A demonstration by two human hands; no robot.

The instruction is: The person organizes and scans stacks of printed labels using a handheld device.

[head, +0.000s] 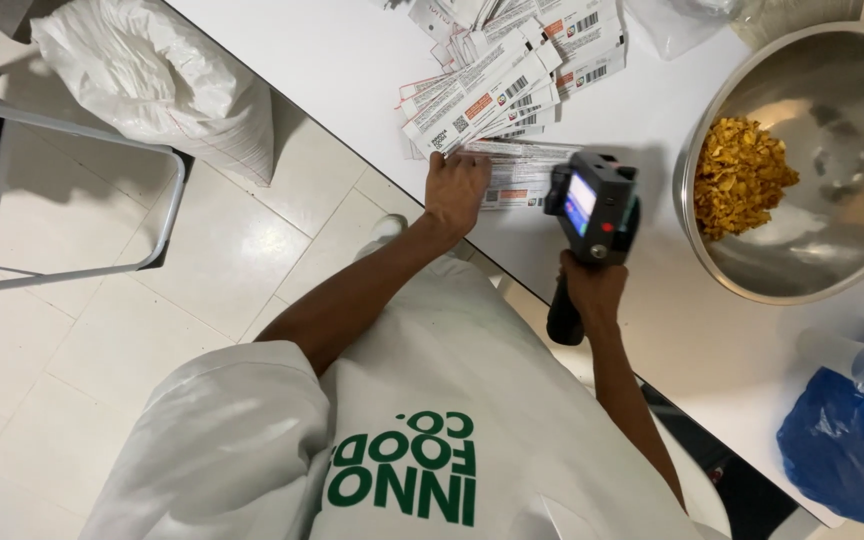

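left hand (455,190) pressed flat on white pouch (517,180), right hand (592,290) fist-gripping handheld printer (592,205) at its edge; printing step, nxt needs steady pass w/ pouch pinned.

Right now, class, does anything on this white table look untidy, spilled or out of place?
Only the printed labels: they lie fanned in a loose, overlapping heap on the white table, not stacked square. Nothing looks spilled; the yellow flakes sit inside the steel bowl.

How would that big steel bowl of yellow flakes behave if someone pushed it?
The steel mixing bowl would probably slide easily on the smooth white table. Its rounded sides suggest it may rock. The dried yellow flakes fill little of it, so it likely feels light for its size.
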